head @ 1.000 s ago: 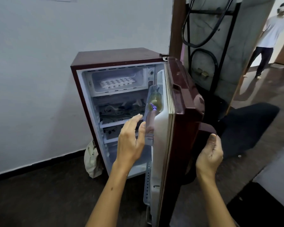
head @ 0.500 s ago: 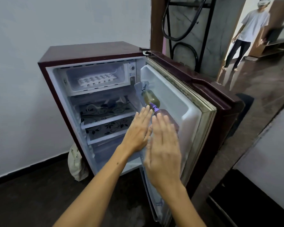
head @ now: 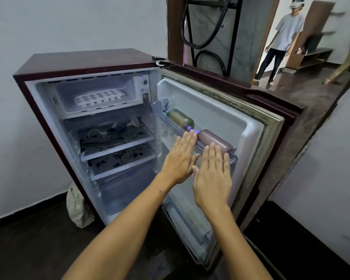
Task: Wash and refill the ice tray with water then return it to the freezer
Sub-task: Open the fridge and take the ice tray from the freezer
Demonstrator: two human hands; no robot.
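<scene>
From the head camera, the small fridge (head: 85, 63) stands with its door (head: 220, 126) swung wide. The white ice tray (head: 99, 97) lies flat in the freezer compartment (head: 93, 98) at the top; whether it holds ice is hard to tell. The left hand (head: 179, 159) and right hand (head: 212, 176) hover side by side before the door shelf (head: 176, 126), fingers stretched flat, holding nothing.

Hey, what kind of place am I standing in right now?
Probably a room in a home: a small maroon fridge stands open against a white wall, and a doorway leads to a room with a wooden shelf unit.
</scene>
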